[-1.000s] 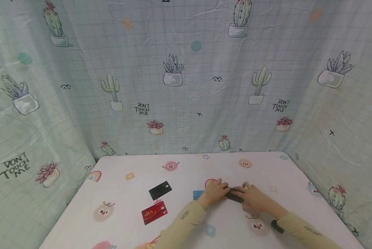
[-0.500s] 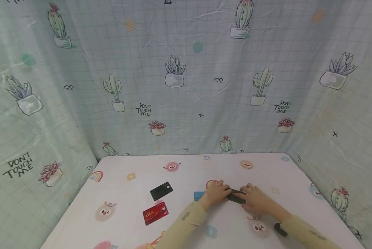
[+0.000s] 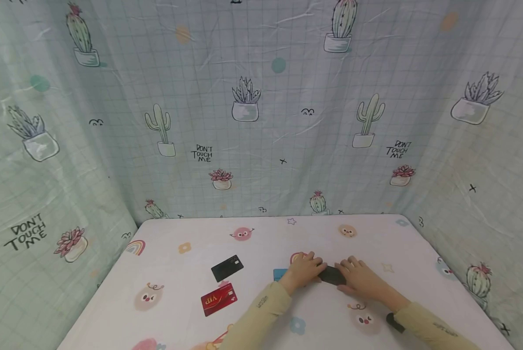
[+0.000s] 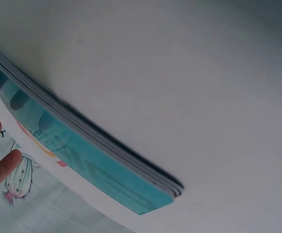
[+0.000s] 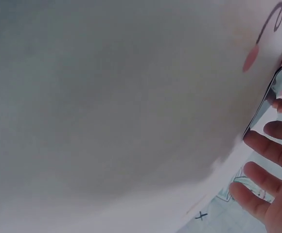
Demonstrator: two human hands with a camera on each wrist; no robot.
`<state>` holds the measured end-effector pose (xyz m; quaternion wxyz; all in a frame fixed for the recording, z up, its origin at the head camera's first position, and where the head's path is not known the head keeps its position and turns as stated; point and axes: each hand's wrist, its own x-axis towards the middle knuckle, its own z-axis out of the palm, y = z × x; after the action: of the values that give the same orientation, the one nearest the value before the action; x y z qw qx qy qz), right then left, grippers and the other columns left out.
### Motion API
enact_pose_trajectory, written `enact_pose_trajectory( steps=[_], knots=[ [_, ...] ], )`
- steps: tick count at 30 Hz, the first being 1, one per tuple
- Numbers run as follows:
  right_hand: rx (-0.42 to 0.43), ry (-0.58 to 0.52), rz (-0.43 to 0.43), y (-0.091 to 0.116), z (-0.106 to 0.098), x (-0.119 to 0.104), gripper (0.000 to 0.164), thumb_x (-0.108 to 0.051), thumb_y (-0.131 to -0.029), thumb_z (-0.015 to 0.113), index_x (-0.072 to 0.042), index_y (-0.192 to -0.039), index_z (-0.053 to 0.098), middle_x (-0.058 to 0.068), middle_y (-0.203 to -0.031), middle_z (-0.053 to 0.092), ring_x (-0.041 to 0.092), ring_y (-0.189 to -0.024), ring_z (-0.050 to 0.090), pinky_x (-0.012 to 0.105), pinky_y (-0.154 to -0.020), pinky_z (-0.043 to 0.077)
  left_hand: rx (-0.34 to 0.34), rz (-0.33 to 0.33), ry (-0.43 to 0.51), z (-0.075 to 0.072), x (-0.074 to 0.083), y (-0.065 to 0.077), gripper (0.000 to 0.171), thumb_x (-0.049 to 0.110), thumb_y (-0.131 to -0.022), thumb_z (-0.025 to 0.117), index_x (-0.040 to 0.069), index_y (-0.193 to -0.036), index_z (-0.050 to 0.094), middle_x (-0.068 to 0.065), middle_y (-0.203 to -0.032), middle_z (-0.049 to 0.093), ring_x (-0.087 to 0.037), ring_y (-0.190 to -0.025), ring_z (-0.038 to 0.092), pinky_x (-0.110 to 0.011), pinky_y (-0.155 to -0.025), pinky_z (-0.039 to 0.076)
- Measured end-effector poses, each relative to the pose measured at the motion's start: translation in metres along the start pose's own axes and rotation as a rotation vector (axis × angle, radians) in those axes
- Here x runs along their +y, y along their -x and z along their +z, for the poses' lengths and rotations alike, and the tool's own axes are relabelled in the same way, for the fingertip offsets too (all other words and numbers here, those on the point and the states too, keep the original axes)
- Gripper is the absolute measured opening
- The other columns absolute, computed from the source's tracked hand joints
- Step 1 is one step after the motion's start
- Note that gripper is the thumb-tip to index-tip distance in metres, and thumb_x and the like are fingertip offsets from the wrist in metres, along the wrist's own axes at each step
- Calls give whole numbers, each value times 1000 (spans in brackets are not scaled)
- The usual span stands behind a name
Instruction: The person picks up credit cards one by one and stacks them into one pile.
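In the head view a dark bank card lies between my two hands. The left hand pinches its left end. My right hand holds the other end; in the right wrist view the thumb and index finger sit at two corners of that dark card. A stack of cards with a blue top one runs under the left hand in the left wrist view. From above, only the blue end of the stack shows beside the left wrist.
To the left on the white patterned table lie a black bank card and a red VIP card, apart from each other. A small black object shows by the right sleeve. Cactus-print cloth hangs behind and at both sides.
The dark card between the hands has turned so that more of its face shows, and the right fingers have shifted towards its right end. The left hand stays nearly in place.
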<state>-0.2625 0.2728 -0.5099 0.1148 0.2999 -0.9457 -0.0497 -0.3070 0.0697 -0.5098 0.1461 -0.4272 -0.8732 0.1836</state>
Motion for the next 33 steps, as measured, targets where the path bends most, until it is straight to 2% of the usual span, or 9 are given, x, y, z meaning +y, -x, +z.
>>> enact_pose_trajectory(
  steps=[9, 18, 28, 33],
  knots=[
    [-20, -7, -14, -1, -2, -2, 50, -42, -83, 56, -6, -118, 53, 3, -102, 53, 18, -94, 46, 36, -77, 43, -11, 18, 30, -3, -1, -1, 48, 51, -83, 48, 33, -127, 42, 14, -120, 52, -8, -109, 47, -27, -88, 42],
    [-21, -35, -11, -3, -2, -1, 52, -41, -80, 59, -4, -116, 54, 3, -99, 52, 17, -90, 44, 35, -75, 43, -29, 16, 83, -7, -3, 0, 49, 48, -84, 49, 33, -130, 40, 13, -121, 52, -9, -110, 47, -27, -89, 42],
    [0, -4, -20, -2, 2, 0, 50, -41, -80, 59, -1, -111, 57, 5, -97, 51, 17, -87, 44, 34, -73, 43, -17, 11, 58, -6, -1, 2, 49, 49, -84, 48, 32, -130, 40, 13, -122, 52, -11, -112, 47, -29, -90, 43],
    [31, 14, -25, -2, 4, 0, 50, -41, -79, 60, -1, -108, 58, 4, -95, 50, 16, -84, 43, 33, -71, 43, -19, 14, 63, -6, -1, 1, 50, 50, -84, 48, 33, -130, 40, 13, -119, 53, -9, -108, 47, -27, -88, 43]
  ],
)
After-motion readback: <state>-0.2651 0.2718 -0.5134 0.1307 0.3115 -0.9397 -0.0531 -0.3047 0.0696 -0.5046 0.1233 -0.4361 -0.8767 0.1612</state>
